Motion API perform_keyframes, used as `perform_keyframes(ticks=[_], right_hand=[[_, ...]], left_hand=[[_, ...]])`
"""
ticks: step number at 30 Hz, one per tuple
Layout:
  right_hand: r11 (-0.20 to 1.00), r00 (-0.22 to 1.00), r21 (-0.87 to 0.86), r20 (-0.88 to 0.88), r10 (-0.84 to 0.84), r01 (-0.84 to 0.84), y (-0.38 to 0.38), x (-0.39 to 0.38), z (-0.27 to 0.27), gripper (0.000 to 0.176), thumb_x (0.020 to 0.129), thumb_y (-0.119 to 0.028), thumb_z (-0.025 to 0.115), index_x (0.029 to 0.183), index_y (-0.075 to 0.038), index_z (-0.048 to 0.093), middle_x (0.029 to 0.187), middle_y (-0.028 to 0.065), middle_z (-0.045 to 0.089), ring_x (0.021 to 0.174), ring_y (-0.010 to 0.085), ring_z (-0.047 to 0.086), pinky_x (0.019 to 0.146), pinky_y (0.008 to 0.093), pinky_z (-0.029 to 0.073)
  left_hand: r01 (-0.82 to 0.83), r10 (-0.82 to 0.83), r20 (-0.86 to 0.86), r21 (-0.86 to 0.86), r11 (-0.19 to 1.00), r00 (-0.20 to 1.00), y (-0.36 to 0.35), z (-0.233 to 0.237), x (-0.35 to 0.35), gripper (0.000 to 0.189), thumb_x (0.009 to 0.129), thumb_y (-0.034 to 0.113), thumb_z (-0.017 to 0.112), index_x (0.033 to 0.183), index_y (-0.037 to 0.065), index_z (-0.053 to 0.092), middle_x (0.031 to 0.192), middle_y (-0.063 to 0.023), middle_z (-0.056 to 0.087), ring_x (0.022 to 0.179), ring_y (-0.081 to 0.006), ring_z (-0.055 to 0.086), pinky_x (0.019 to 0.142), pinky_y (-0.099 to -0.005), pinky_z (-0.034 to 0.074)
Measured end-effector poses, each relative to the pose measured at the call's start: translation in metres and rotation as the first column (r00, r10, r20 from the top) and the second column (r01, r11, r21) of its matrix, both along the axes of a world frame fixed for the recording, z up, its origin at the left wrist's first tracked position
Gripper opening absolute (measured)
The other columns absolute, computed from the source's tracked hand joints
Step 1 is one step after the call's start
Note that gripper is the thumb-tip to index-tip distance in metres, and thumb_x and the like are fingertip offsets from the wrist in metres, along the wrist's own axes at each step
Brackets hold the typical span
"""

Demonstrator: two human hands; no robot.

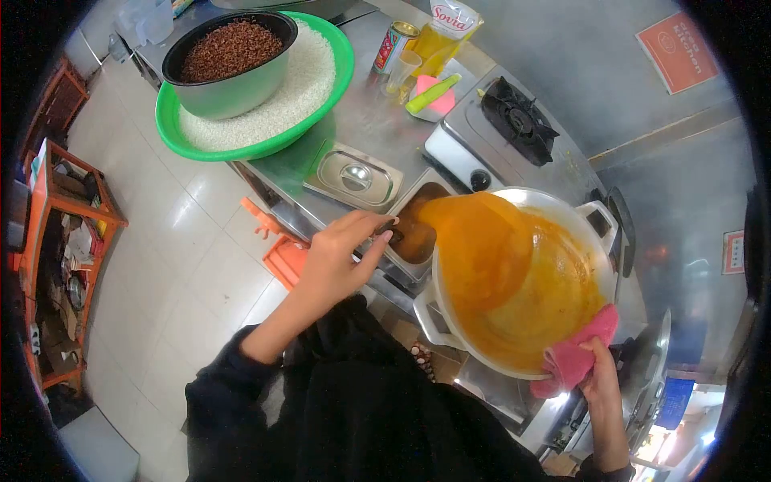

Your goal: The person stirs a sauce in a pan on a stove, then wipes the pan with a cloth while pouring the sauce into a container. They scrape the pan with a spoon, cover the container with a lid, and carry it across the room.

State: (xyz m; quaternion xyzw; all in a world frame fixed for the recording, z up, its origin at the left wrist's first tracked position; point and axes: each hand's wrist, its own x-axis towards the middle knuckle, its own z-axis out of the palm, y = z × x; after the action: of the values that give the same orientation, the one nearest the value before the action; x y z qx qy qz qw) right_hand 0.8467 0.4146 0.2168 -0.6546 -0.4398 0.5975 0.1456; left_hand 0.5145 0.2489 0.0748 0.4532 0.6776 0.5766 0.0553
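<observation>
On the grey steel counter (pixel 363 115), a large round pale-metal pot (pixel 556 207) tips leftward, its orange-brown sauce (pixel 482 253) gathered against the left wall and spilling over the rim. A rectangular stainless-steel container (pixel 411 268), just left of the pot, takes the stream. The left hand (pixel 345 251) is left of the pot, forearm slanting forward and rightward, back of the hand upward; its grip is drawn together, thumb and fingertips pinching a slim dark piece (pixel 385 228), mostly hidden, over the container. The right hand (pixel 598 373) is at the pot's near right edge, forearm rising steeply, its grip closed on a folded pink cloth (pixel 577 357) pressed to the pot; what the cloth covers cannot be told.
</observation>
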Motion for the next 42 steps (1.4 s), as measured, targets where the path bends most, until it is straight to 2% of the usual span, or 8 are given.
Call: perform_keyframes(ticks=[5,7,9,15,25,30,35,42], right_hand=[[1.0,0.999,-0.017,0.028,0.018,-0.018,0.007,0.005,-0.002,0.036,0.073,-0.017,0.05,0.105,-0.002,0.047,0.09,0.0102,0.058,0.082,0.0245,0.061,0.072,0.0379,0.052],[0.999,0.999,0.05,0.039,0.01,-0.012,0.007,0.004,0.0,0.033,0.073,-0.017,0.051,0.103,-0.002,0.048,0.09,0.0097,0.058,0.081,0.024,0.061,0.07,0.0373,0.051],[0.999,0.999,0.053,0.034,0.005,-0.006,0.009,0.005,0.0,0.032,0.073,-0.017,0.051,0.102,-0.002,0.049,0.09,0.0096,0.058,0.08,0.0238,0.06,0.07,0.0367,0.051],[0.999,0.999,0.033,0.024,0.025,-0.026,0.013,0.004,0.004,0.03,0.073,-0.016,0.052,0.1,-0.002,0.05,0.09,0.0091,0.058,0.081,0.023,0.059,0.071,0.0348,0.05],[0.997,0.999,0.077,0.035,0.02,-0.022,0.013,-0.006,0.017,0.023,0.073,-0.014,0.052,0.094,-0.004,0.053,0.086,0.0073,0.059,0.078,0.02,0.059,0.07,0.0325,0.048],[0.994,0.998,0.094,0.037,0.054,-0.057,0.014,-0.014,0.022,0.026,0.073,-0.015,0.052,0.096,-0.003,0.052,0.086,0.0076,0.059,0.077,0.02,0.06,0.071,0.0322,0.048],[0.995,0.995,0.055,0.057,0.078,-0.082,0.02,-0.017,0.027,0.029,0.073,-0.015,0.053,0.099,-0.002,0.052,0.089,0.008,0.059,0.079,0.0199,0.059,0.072,0.032,0.048],[0.981,0.985,0.129,0.118,0.129,-0.144,0.035,-0.014,0.028,0.029,0.073,-0.016,0.052,0.099,-0.003,0.053,0.091,0.0068,0.059,0.08,0.0181,0.059,0.071,0.0303,0.048]], left_hand=[[-0.035,0.036,0.03,-0.02,0.999,0.999,0.0,-0.003,0.002,0.019,0.074,0.004,0.059,0.093,0.002,0.061,0.086,-0.0127,0.063,0.075,-0.0272,0.061,0.066,-0.0319,0.048],[-0.048,0.05,0.048,-0.03,0.998,0.998,0.001,-0.006,0.003,0.02,0.074,0.004,0.059,0.093,0.003,0.062,0.087,-0.0122,0.063,0.075,-0.0265,0.062,0.065,-0.0316,0.048],[-0.058,0.059,0.046,-0.034,0.998,0.997,0.001,-0.008,0.003,0.02,0.075,0.003,0.058,0.095,0.001,0.062,0.081,-0.0127,0.064,0.071,-0.0193,0.062,0.065,-0.0275,0.048],[-0.037,0.039,0.052,-0.05,0.998,0.998,0.001,-0.006,0.003,0.022,0.075,0.005,0.058,0.096,0.005,0.062,0.086,-0.0092,0.064,0.076,-0.0238,0.062,0.065,-0.0307,0.047],[-0.032,0.034,0.053,-0.035,0.999,0.998,0.0,-0.011,0.005,0.022,0.075,0.005,0.058,0.098,0.004,0.061,0.083,-0.0091,0.063,0.075,-0.0239,0.061,0.064,-0.0315,0.046],[-0.033,0.032,-0.027,-0.021,0.999,0.999,0.0,-0.017,0.005,0.022,0.077,0.006,0.059,0.099,0.004,0.06,0.085,-0.0095,0.062,0.074,-0.0239,0.061,0.063,-0.0315,0.046],[-0.007,0.008,0.021,-0.052,0.999,1.0,-0.002,-0.015,0.006,0.02,0.075,0.001,0.061,0.096,0.001,0.06,0.087,-0.0114,0.062,0.078,-0.0235,0.062,0.067,-0.0282,0.048],[0.007,-0.007,-0.001,-0.001,1.0,1.0,-0.002,-0.021,0.004,0.023,0.075,0.001,0.06,0.098,0.002,0.06,0.089,-0.0114,0.062,0.079,-0.0236,0.061,0.068,-0.0292,0.048]])
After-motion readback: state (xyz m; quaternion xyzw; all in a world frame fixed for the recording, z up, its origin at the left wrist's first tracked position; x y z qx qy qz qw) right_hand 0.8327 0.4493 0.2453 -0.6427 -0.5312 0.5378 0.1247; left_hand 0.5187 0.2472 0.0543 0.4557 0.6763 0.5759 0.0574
